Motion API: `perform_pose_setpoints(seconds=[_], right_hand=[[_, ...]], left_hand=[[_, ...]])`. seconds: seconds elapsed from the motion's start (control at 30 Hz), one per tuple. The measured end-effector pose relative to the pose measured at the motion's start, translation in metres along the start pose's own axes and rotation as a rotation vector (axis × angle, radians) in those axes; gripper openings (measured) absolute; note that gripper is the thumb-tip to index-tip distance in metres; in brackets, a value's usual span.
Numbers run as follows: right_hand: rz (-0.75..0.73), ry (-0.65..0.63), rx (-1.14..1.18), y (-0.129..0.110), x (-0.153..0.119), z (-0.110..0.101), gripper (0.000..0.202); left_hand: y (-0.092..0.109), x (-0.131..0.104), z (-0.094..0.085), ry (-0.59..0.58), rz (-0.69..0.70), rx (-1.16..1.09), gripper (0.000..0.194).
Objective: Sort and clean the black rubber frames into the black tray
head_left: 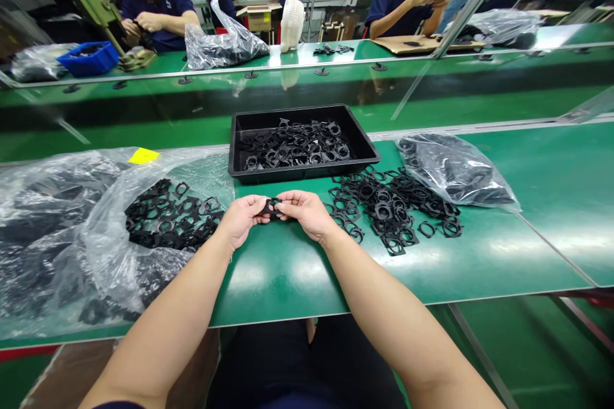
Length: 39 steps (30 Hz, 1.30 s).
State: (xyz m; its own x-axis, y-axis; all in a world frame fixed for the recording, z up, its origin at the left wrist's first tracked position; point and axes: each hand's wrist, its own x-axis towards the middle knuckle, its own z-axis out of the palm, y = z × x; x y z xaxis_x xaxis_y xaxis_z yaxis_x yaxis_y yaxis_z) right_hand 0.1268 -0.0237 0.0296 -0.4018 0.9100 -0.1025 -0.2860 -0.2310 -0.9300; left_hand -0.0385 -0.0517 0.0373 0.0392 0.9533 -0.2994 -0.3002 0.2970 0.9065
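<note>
A small black plastic part with a round opening (272,207) is pinched between my two hands, just in front of the tray. My left hand (244,220) grips its left end, and my right hand (307,212) has its right end between thumb and fingers. Behind them, a black tray (307,174) holds many similar black parts. Loose black ring-shaped parts (384,211) lie piled to the right of my right hand. On the left, more black parts (165,217) spill from the mouth of a clear plastic bag (108,204).
A yellow label (144,155) lies on the left bag. Another filled plastic bag (455,169) rests right of the loose pile. Across the green bench (551,204), co-workers sit at a second bench with a blue bin (89,62), a white fan (291,22) and a green hand press (93,6).
</note>
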Motion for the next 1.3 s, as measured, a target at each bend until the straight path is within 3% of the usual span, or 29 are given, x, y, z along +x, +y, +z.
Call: perform_pose_setpoints(seconds=[0.33,0.53,0.77,0.9,1.13,1.3], right_hand=[[0.020,-0.007,0.025,-0.0001,0.0014,-0.0010,0.038],[0.057,-0.098,0.143,-0.0057,-0.0023,-0.0020,0.041],[-0.076,-0.006,-0.006,-0.0039,-0.0006,-0.0008,0.034],[-0.134,0.041,-0.141,-0.0013,0.0002,0.0002,0.030],[-0.644,0.131,-0.618,-0.0021,-0.0039,-0.0009,0.014],[-0.781,0.113,-0.774,-0.0033,-0.0059,-0.0012,0.007]], left_hand=[[-0.0011,0.0000,0.0040,-0.020,0.021,-0.140,0.025],[0.0004,-0.0010,0.0044,0.041,0.039,-0.115,0.035],[0.0014,-0.0045,0.0071,-0.127,-0.054,-0.066,0.032],[0.0008,-0.0041,0.0073,-0.138,-0.039,-0.084,0.032],[0.0008,-0.0035,0.0062,-0.152,-0.053,-0.109,0.027],[0.0018,-0.0057,0.0077,-0.179,-0.055,-0.093,0.028]])
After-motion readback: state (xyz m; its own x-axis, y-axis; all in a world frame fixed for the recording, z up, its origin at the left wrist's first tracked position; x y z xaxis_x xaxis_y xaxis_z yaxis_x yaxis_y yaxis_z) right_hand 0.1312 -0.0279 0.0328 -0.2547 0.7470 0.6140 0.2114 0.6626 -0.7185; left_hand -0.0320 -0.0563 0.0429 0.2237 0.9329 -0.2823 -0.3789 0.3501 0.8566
